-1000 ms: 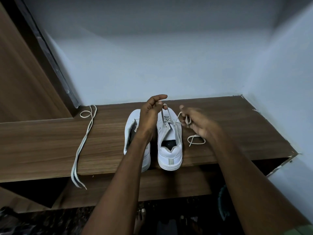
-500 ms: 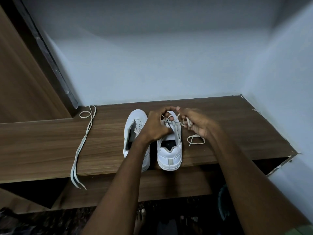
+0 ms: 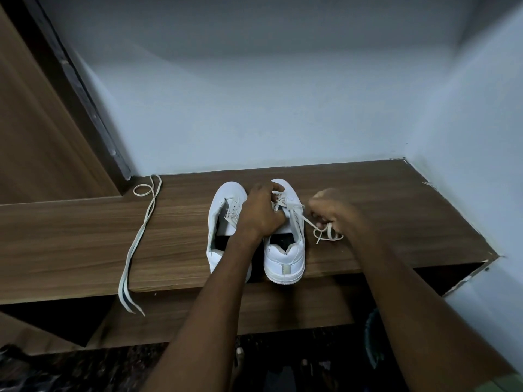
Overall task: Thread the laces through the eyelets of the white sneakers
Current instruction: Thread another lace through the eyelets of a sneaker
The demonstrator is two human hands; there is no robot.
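Leftmost, a loose white lace (image 3: 140, 239) lies on the wooden surface (image 3: 85, 236), well apart from the shoes; its far end curls into a small loop near the wall and its two tips hang just over the near edge. Next comes the left white sneaker (image 3: 223, 219), toe pointing away toward the wall, heel toward the camera, its eyelets bare and its tongue slack over a dark opening. The person's left forearm crosses over its heel and right side. Touching or nearly touching it stands the right white sneaker (image 3: 284, 258), set the same way with its heel tab near the front edge of the surface. The left hand (image 3: 261, 213) rests on the upper eyelet area of this shoe, fingers curled down and its grip pinching the lace (image 3: 300, 215) at the crossings near the toe. From there a strand of that lace runs rightward off the shoe's side to the right hand (image 3: 334, 210), which hovers just beside the sneaker, fingers bent inward and its grip closed on the strand. Below that hand the free end of the lace forms a small loop lying on the wood. Farther right, the surface ends against a pale blue wall (image 3: 467, 137) at the corner.
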